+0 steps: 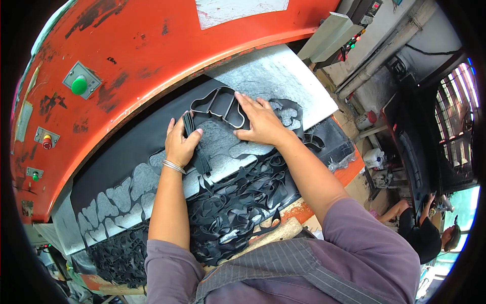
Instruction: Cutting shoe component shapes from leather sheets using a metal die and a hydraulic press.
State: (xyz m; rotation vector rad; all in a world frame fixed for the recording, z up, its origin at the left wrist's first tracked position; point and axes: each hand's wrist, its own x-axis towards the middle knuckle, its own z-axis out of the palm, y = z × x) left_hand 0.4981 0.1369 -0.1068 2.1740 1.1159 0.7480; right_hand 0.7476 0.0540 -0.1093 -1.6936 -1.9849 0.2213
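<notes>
While the left hand (180, 143) grips a stack of black pieces (204, 161), the right hand (260, 120) grasps the metal die (229, 106) near the cut edge of the black sheet (131, 144) (pale worktop (276, 66) lies open farther right)

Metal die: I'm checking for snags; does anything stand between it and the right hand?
Nothing visible: the right hand touches the metal die at its right. The left hand holds a black stack, further left.
</notes>
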